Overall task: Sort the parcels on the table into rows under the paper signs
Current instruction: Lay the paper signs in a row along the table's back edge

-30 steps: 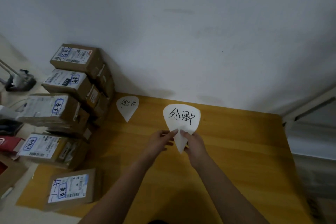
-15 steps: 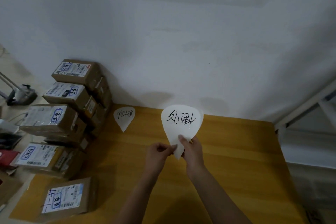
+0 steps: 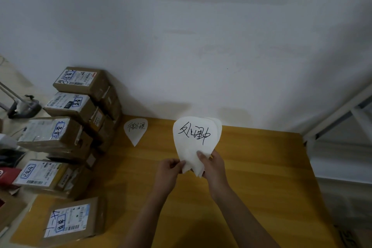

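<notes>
Holding a few white paper signs (image 3: 196,141) together above the wooden worktop (image 3: 261,177), the right hand (image 3: 214,165) pinches their lower part with the thumb on the front, and the left hand (image 3: 170,169) grips the lower left edge. Another sign (image 3: 135,130) lies flat near the wall. The brown parcels (image 3: 68,127) stand stacked along the left side of the worktop.

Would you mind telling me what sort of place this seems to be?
Probably a small parcel-sorting or mailroom corner. Labelled cardboard parcels are stacked at the left of a wooden table against a plain wall, and both hands hold handwritten paper signs, with another sign already laid down.
</notes>
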